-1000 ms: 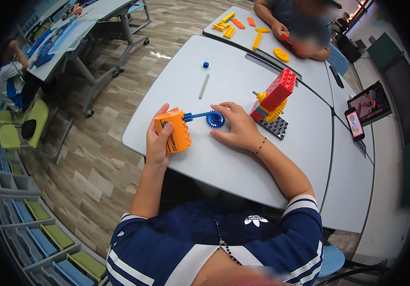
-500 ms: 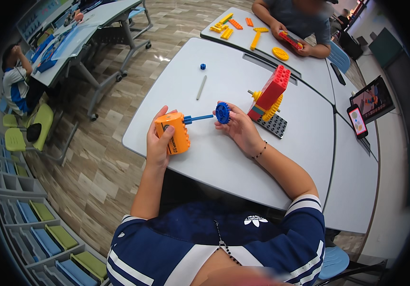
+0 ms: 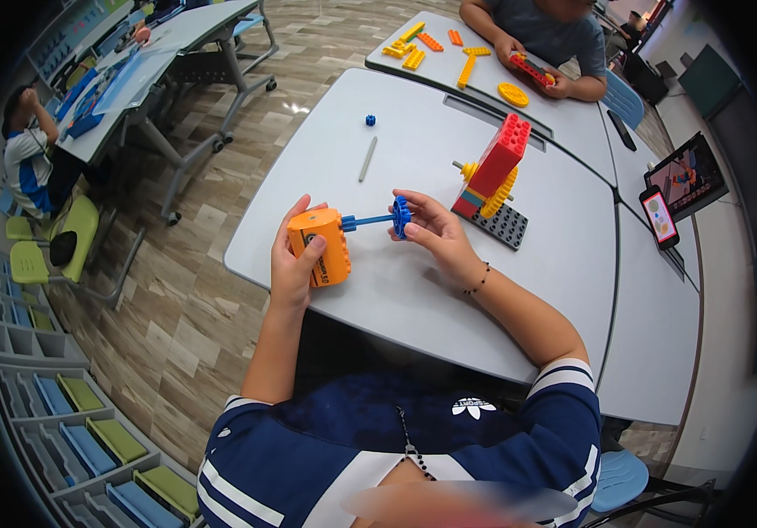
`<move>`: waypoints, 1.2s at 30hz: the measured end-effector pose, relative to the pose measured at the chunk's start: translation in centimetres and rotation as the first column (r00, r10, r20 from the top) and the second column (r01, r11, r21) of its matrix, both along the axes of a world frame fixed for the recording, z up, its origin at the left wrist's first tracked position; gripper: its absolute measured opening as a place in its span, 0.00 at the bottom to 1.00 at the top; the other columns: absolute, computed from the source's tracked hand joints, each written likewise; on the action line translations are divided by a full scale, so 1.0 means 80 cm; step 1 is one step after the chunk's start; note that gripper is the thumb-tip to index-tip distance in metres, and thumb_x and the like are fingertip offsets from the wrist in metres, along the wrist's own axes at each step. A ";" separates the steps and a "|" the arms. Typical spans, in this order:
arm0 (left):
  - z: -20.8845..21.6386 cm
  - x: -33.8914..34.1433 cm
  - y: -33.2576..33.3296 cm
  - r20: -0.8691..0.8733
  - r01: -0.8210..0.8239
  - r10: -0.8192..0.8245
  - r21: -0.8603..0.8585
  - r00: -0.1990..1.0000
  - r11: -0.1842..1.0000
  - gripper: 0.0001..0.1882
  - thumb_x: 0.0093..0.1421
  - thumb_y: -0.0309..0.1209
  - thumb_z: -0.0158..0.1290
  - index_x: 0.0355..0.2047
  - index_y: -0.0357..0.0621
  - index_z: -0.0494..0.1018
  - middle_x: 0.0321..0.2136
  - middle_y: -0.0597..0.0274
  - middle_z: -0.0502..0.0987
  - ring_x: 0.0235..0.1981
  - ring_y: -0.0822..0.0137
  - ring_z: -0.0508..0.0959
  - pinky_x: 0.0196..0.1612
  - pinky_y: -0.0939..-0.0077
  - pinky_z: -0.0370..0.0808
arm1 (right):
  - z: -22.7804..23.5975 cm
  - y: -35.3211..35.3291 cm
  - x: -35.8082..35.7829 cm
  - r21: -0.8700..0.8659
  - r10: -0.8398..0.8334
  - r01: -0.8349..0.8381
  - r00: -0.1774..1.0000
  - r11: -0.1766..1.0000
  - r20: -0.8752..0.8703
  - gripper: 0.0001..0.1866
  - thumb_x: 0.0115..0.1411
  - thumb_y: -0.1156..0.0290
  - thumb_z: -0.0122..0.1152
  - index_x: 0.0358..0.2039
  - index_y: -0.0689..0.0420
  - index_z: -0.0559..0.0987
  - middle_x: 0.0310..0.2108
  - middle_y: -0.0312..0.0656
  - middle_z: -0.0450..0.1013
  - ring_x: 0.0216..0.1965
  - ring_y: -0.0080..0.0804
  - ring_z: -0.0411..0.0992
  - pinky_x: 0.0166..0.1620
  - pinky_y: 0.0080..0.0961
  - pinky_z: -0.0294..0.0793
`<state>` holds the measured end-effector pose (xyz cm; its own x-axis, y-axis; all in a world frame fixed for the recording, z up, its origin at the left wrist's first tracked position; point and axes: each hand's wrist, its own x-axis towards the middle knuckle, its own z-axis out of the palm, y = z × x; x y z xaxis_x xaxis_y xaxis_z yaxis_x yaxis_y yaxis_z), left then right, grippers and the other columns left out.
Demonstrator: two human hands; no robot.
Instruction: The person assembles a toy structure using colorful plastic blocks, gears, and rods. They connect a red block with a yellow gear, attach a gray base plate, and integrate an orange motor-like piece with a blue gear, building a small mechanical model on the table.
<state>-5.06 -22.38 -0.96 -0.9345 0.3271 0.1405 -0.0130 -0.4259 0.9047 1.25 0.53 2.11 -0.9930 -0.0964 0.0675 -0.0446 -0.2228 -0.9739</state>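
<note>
My left hand (image 3: 293, 262) is closed around an orange toy motor block (image 3: 329, 251) with studs along one side. A blue axle (image 3: 369, 220) sticks out of the block toward the right. At the axle's far end sits a blue gear (image 3: 401, 216), pinched between the thumb and fingers of my right hand (image 3: 435, 231). Whether the axle tip is inside the gear's hole I cannot tell. Right of that hand stands a tower of red bricks (image 3: 503, 151) with a yellow gear (image 3: 501, 192) on its side, on a dark grey studded plate (image 3: 503, 226).
Beyond my hands lie a grey rod (image 3: 368, 159) and a small blue gear (image 3: 370, 121). Across the joined table, a person holds a red brick piece (image 3: 532, 70) near yellow and orange parts (image 3: 413, 59). A phone (image 3: 660, 216) and a tablet (image 3: 688, 176) stand at the right.
My right hand has turned the blue gear edge-on and moved it slightly left, so it now meets the axle's end. The motor block stays nearly where it was.
</note>
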 end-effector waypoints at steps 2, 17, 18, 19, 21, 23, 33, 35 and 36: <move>0.000 0.000 0.000 -0.003 0.001 -0.001 -0.011 1.000 1.000 0.37 0.57 0.35 0.59 0.63 0.37 0.56 0.53 0.48 0.69 0.39 0.62 0.79 0.43 0.67 0.80 | 0.000 0.000 0.000 0.035 -0.009 0.010 1.000 0.999 -0.027 0.27 0.63 0.70 0.58 0.61 0.59 0.64 0.50 0.43 0.64 0.48 0.27 0.71 0.53 0.24 0.72; 0.007 0.003 -0.002 -0.047 0.073 -0.076 -0.061 0.996 0.995 0.39 0.53 0.33 0.62 0.62 0.37 0.56 0.55 0.48 0.68 0.53 0.60 0.73 0.55 0.65 0.72 | 0.010 0.018 -0.003 0.077 -0.011 -0.010 0.966 0.997 0.260 0.22 0.63 0.61 0.59 0.51 0.64 0.72 0.36 0.42 0.76 0.36 0.31 0.78 0.40 0.22 0.81; 0.007 0.003 -0.002 -0.053 0.062 -0.066 -0.070 0.996 0.996 0.39 0.53 0.33 0.62 0.62 0.37 0.56 0.54 0.48 0.68 0.52 0.60 0.73 0.55 0.65 0.72 | 0.010 0.018 -0.003 0.070 -0.009 -0.009 0.967 0.998 0.254 0.23 0.63 0.61 0.60 0.51 0.64 0.72 0.36 0.42 0.75 0.36 0.30 0.78 0.40 0.22 0.80; 0.007 0.004 -0.001 -0.057 0.051 -0.056 -0.078 0.997 0.996 0.39 0.53 0.33 0.62 0.62 0.37 0.56 0.54 0.48 0.68 0.52 0.60 0.73 0.55 0.65 0.73 | 0.011 0.018 -0.003 0.062 -0.007 -0.009 0.969 0.998 0.249 0.23 0.62 0.61 0.61 0.51 0.64 0.72 0.35 0.41 0.75 0.37 0.28 0.78 0.40 0.21 0.80; 0.008 0.004 -0.002 -0.046 0.047 -0.051 -0.088 0.998 0.995 0.39 0.54 0.33 0.62 0.62 0.37 0.56 0.54 0.48 0.68 0.52 0.61 0.73 0.55 0.65 0.73 | 0.011 0.018 -0.003 0.052 -0.001 -0.011 0.971 0.999 0.237 0.24 0.61 0.62 0.63 0.51 0.64 0.71 0.35 0.41 0.74 0.37 0.27 0.77 0.42 0.21 0.79; 0.009 0.004 -0.003 -0.008 0.059 -0.060 -0.095 0.998 0.994 0.39 0.54 0.33 0.61 0.62 0.37 0.56 0.54 0.48 0.68 0.52 0.61 0.74 0.54 0.65 0.73 | 0.011 0.021 -0.002 0.045 0.006 -0.016 0.974 0.999 0.226 0.25 0.59 0.65 0.64 0.53 0.64 0.71 0.36 0.40 0.74 0.39 0.27 0.77 0.44 0.21 0.78; 0.012 0.005 -0.001 0.008 0.067 -0.067 -0.134 0.998 0.989 0.39 0.54 0.33 0.61 0.62 0.36 0.56 0.54 0.48 0.68 0.51 0.61 0.75 0.53 0.65 0.73 | -0.001 0.026 -0.003 0.164 0.027 -0.033 0.999 0.986 0.040 0.30 0.54 0.74 0.69 0.57 0.59 0.69 0.47 0.42 0.69 0.46 0.25 0.73 0.48 0.22 0.76; 0.012 0.005 -0.001 0.000 0.062 -0.063 -0.141 0.998 0.988 0.39 0.54 0.33 0.61 0.62 0.36 0.56 0.54 0.48 0.68 0.50 0.61 0.75 0.53 0.66 0.73 | 0.000 0.025 -0.002 0.177 0.013 -0.022 0.999 0.984 0.049 0.29 0.55 0.73 0.68 0.57 0.60 0.69 0.46 0.41 0.70 0.44 0.25 0.73 0.47 0.22 0.77; 0.011 0.005 0.000 -0.015 0.057 -0.060 -0.141 0.998 0.988 0.39 0.54 0.35 0.62 0.62 0.36 0.56 0.54 0.48 0.69 0.50 0.61 0.75 0.53 0.66 0.74 | 0.002 0.025 -0.002 0.146 0.019 -0.033 0.995 0.989 0.095 0.28 0.56 0.72 0.67 0.56 0.60 0.69 0.45 0.41 0.70 0.43 0.24 0.74 0.47 0.22 0.77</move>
